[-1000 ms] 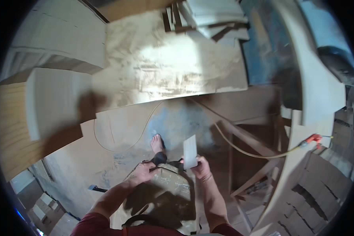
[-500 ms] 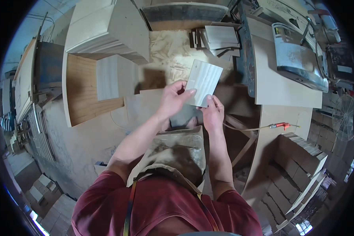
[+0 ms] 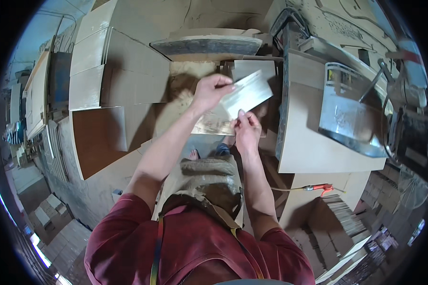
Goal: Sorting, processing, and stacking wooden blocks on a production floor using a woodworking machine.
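Observation:
A pale rectangular board [image 3: 248, 95] with grain-like streaks is held in the air before me, tilted and slightly blurred. My left hand [image 3: 211, 96] grips its left side, thumb and fingers closed on the edge. At the board's lower corner, my right hand [image 3: 247, 131] pinches the edge between thumb and fingers. Behind the board lie more flat boards [image 3: 253, 66], partly covered by it. Below both hands is a dusty, light-coloured work surface [image 3: 214, 124].
On the left stand tall cartons [image 3: 133, 66] and an open-sided brown box [image 3: 97, 142]. A machine with a metal cover [image 3: 349, 104] sits on the right-hand table [image 3: 295, 142]. Nearer me are a red air blow gun [image 3: 318, 187] with a hose and stacked boards [image 3: 342, 213].
The board has turned clockwise and tilted, from nearly upright to slanting. My left hand has shifted up along its edge. The view has moved, so the surroundings sit differently.

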Motion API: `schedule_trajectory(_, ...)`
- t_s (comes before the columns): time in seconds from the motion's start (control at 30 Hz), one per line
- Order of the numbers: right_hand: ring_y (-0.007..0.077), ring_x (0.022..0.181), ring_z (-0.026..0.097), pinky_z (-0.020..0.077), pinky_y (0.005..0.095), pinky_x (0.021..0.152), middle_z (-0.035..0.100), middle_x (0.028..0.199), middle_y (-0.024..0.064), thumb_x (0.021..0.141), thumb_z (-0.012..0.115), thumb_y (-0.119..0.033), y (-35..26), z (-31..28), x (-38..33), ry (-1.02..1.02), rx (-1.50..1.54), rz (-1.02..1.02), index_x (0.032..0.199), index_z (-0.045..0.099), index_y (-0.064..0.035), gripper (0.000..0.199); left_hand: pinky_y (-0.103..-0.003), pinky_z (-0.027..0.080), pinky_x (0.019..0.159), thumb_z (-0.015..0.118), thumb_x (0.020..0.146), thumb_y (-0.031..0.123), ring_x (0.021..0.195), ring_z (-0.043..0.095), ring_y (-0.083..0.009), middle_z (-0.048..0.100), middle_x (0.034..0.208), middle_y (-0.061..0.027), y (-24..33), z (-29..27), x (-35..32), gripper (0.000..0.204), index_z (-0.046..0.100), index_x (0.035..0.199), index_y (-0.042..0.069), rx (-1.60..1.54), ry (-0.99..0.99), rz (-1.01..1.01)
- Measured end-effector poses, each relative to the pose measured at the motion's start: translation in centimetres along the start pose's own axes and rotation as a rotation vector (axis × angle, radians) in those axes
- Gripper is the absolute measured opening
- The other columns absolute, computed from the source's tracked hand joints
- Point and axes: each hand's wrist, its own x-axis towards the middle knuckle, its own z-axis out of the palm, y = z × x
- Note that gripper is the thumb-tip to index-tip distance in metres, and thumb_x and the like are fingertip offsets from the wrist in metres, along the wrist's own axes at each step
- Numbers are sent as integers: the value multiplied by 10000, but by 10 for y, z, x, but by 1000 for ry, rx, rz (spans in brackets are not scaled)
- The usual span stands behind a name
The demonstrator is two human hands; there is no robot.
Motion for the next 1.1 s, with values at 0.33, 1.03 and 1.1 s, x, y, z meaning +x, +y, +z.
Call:
schedule_trajectory(0.33, 284, 1257, 604, 427, 418, 1129, 636, 1358, 178, 1058, 622, -569, 6, -39, 58, 549, -395, -10, 1408, 621, -12, 657, -392, 575, 1073, 981, 815, 368, 1207, 720, -315, 711, 1363, -250, -57, 25, 50, 969, 512, 1523, -98, 115, 60, -269)
schedule_trajectory(1.03, 392, 1371, 546, 435, 493, 1181, 605, 1446, 241, 947, 605, -819, -21, -52, 108, 677, -763, -145, 1475, 616, -13, 964, -294, 565, 804, 992, 771, 251, 893, 726, -185, 763, 1053, -98, -100, -10, 87, 592, 705, 1203, -32, 97, -88, -347)
schedule_trajectory(1.1, 415, 1396, 542, 425, 507, 1194, 604, 1479, 257, 939, 584, -841, -24, -57, 114, 642, -927, -76, 1489, 613, -9, 997, -287, 556, 782, 988, 772, 239, 858, 719, -168, 765, 1017, -78, -112, -8, 86, 539, 724, 1166, -18, 108, -87, -327)
